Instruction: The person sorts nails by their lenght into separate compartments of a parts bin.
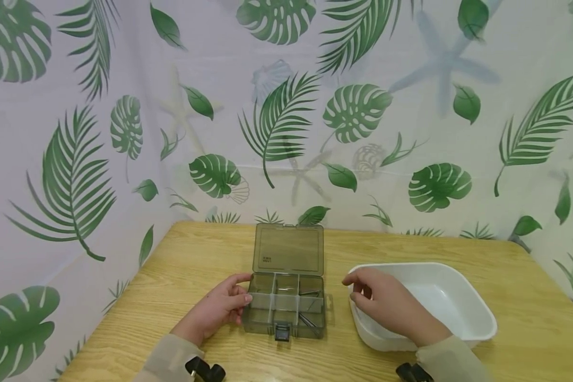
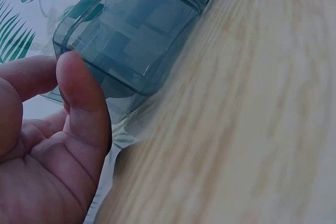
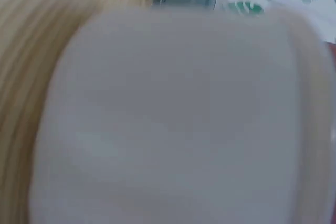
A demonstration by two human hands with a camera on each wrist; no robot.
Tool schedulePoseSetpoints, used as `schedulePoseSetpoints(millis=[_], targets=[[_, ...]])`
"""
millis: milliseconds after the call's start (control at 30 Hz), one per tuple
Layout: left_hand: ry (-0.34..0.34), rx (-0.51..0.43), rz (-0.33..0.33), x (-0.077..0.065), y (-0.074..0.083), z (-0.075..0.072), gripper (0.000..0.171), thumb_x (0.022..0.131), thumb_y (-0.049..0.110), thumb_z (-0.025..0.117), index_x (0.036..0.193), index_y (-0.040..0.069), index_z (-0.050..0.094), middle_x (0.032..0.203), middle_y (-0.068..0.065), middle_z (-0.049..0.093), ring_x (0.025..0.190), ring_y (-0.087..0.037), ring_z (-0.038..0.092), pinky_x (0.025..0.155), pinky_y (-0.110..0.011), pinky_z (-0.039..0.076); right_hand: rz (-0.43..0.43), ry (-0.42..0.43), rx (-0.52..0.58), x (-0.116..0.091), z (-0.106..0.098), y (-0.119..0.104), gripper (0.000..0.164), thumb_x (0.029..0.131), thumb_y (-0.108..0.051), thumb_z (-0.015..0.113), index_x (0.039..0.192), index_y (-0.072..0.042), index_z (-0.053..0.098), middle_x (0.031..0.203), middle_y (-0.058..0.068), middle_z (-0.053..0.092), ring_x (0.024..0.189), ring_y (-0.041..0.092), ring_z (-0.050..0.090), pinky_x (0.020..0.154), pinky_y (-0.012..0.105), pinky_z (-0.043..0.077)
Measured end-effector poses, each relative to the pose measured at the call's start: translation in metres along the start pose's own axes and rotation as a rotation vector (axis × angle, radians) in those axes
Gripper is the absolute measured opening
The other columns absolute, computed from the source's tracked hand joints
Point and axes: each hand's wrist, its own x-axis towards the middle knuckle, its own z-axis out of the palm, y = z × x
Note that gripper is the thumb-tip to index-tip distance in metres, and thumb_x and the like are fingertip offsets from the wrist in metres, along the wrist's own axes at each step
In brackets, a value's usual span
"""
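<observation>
A smoky, see-through compartment box stands on the table with its lid raised at the back. Thin dark rod-like pieces lie in its right-hand compartments. My left hand holds the box by its left side, and in the left wrist view the thumb lies at the box's corner. My right hand hovers over the left rim of a white plastic basin, fingers loosely bent, with nothing visible in them. The basin's pale wall fills most of the right wrist view and hides that hand.
Both things stand on a wood-grain table, the basin to the right of the box. A leaf-patterned cloth hangs behind the table and along its sides. The box's latch points toward me.
</observation>
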Motion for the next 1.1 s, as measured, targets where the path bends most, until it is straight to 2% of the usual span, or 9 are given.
schedulePoseSetpoints(millis=[267, 433, 667, 733, 933, 1100], targets=[[0.004, -0.008, -0.003, 0.001, -0.001, -0.001, 0.066, 0.104, 0.020, 0.061, 0.158, 0.006, 0.027, 0.097, -0.008, 0.052, 0.073, -0.016, 0.048, 0.060, -0.029, 0.051, 0.099, -0.032, 0.006, -0.016, -0.015, 0.038, 0.025, 0.098, -0.014, 0.067, 0.123, -0.013, 0.068, 0.097, -0.007, 0.062, 0.081, 0.011, 0.054, 0.068, 0.032, 0.047], [-0.002, -0.017, -0.002, 0.001, -0.002, -0.001, 0.065, 0.104, 0.019, 0.061, 0.158, 0.005, 0.028, 0.097, -0.008, 0.052, 0.073, -0.016, 0.048, 0.060, -0.029, 0.051, 0.157, -0.068, -0.019, -0.024, -0.021, 0.058, 0.026, 0.096, -0.017, 0.070, 0.122, -0.012, 0.068, 0.100, -0.004, 0.063, 0.084, 0.013, 0.055, 0.072, 0.036, 0.048], [-0.007, -0.021, -0.009, 0.000, -0.001, -0.002, 0.066, 0.104, 0.020, 0.061, 0.159, 0.005, 0.026, 0.097, -0.008, 0.051, 0.073, -0.017, 0.047, 0.060, -0.029, 0.050, 0.337, -0.169, -0.022, -0.024, -0.026, 0.079, 0.025, 0.094, -0.016, 0.072, 0.118, -0.012, 0.069, 0.093, -0.002, 0.062, 0.083, 0.017, 0.055, 0.070, 0.035, 0.048], [-0.004, -0.017, -0.011, 0.000, -0.001, -0.003, 0.066, 0.104, 0.020, 0.060, 0.159, 0.005, 0.026, 0.097, -0.008, 0.051, 0.072, -0.017, 0.047, 0.060, -0.030, 0.050, 0.361, -0.189, -0.026, -0.024, -0.025, 0.083, 0.023, 0.094, -0.016, 0.072, 0.117, -0.012, 0.070, 0.092, -0.002, 0.061, 0.083, 0.017, 0.055, 0.071, 0.036, 0.048], [0.004, -0.023, -0.016, 0.001, -0.002, -0.003, 0.066, 0.104, 0.018, 0.061, 0.158, 0.006, 0.027, 0.096, -0.008, 0.052, 0.072, -0.016, 0.047, 0.060, -0.029, 0.051, 0.377, -0.222, -0.033, -0.026, -0.023, 0.088, 0.019, 0.093, -0.013, 0.072, 0.112, -0.013, 0.071, 0.089, -0.001, 0.060, 0.080, 0.018, 0.054, 0.069, 0.036, 0.047], [0.005, -0.028, -0.019, 0.004, -0.003, -0.002, 0.066, 0.103, 0.018, 0.061, 0.158, 0.006, 0.026, 0.096, -0.007, 0.052, 0.072, -0.015, 0.048, 0.059, -0.028, 0.052, 0.362, -0.217, -0.095, -0.026, -0.022, 0.093, 0.015, 0.091, -0.011, 0.072, 0.106, -0.015, 0.071, 0.086, -0.002, 0.060, 0.080, 0.017, 0.053, 0.072, 0.038, 0.046]])
